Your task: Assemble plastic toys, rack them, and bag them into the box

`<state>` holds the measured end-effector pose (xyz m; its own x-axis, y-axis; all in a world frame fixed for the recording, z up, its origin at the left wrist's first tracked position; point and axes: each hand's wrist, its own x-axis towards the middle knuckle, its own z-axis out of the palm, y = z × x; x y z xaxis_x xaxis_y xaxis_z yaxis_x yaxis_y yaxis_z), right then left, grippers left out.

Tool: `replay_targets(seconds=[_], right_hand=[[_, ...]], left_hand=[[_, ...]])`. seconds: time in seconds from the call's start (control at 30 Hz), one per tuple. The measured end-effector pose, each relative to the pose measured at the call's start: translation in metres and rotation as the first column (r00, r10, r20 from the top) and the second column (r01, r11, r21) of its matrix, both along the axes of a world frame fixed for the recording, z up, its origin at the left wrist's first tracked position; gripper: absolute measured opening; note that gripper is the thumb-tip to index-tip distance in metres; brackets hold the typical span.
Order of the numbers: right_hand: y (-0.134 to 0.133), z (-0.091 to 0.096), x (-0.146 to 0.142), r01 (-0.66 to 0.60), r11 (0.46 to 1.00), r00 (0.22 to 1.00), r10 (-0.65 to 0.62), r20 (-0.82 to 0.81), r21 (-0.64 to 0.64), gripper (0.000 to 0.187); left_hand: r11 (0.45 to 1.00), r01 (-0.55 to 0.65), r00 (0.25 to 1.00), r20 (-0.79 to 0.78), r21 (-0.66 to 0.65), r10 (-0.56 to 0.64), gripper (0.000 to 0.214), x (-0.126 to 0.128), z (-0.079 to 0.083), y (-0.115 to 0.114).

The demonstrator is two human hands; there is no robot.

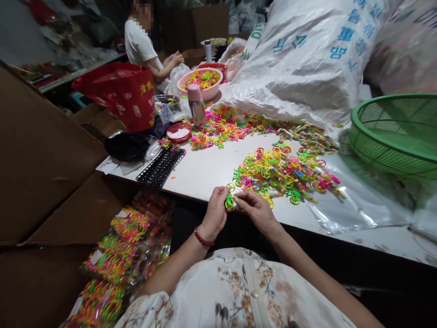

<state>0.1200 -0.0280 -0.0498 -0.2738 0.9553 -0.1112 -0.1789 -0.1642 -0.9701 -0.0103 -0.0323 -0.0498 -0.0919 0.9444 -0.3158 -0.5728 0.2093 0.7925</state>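
Note:
My left hand [215, 211] and my right hand [256, 208] meet at the near edge of the white table [208, 171], both pinched on a small green plastic ring piece [230, 200]. A red bead bracelet sits on my left wrist. Just beyond my hands lies a pile of bright plastic pieces [285, 175] in yellow, pink, green and orange. A second, flatter pile [221, 127] spreads farther back on the table.
A black perforated tray [160, 166] lies at the table's left edge. Further off are a pink bottle [197, 105], a pink basin [203, 83], a red bag [121, 93], a green basket [396, 130] and a big white sack [307, 59]. Another person [145, 45] sits at the far end. Bagged pieces [126, 248] fill a box at my left.

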Motion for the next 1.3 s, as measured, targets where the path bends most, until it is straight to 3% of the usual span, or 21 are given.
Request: replay_targets(seconds=[0.2, 0.43, 0.6, 0.87, 1.13, 1.2, 1.3], right_hand=[[0.001, -0.013, 0.004, 0.103, 0.973, 0.957, -0.154, 0.247, 0.207, 0.027], [-0.003, -0.009, 0.003, 0.078, 0.944, 0.931, -0.184, 0.314, 0.321, 0.021], [-0.004, -0.001, 0.004, 0.034, 0.870, 0.890, -0.250, 0.380, 0.492, 0.012], [-0.004, 0.001, 0.006, -0.018, 0.768, 0.853, -0.322, 0.411, 0.640, 0.012], [-0.011, -0.002, 0.013, 0.028, 0.810, 0.882, -0.296, 0.367, 0.586, 0.014], [-0.010, 0.000, 0.016, 0.001, 0.774, 0.868, -0.315, 0.384, 0.633, 0.017], [0.001, 0.009, 0.018, -0.077, 0.660, 0.838, -0.363, 0.407, 0.747, 0.015]], left_hand=[[0.994, -0.091, 0.994, -0.063, 0.055, 0.095, 0.035, 0.002, -0.007, 0.001], [0.991, -0.013, 0.983, -0.181, 0.134, 0.037, 0.030, 0.000, -0.014, -0.001], [0.988, 0.025, 0.977, -0.211, 0.154, 0.009, 0.026, -0.001, -0.013, -0.003], [0.993, -0.004, 0.974, -0.226, 0.120, 0.031, 0.034, 0.002, -0.006, -0.002], [0.999, -0.032, 0.933, -0.358, 0.039, 0.043, 0.037, 0.002, 0.003, -0.002], [0.999, -0.047, 0.918, -0.395, 0.004, 0.045, 0.038, 0.004, 0.000, -0.001], [0.990, -0.103, 0.896, -0.441, -0.091, 0.052, 0.037, 0.008, -0.008, 0.012]])
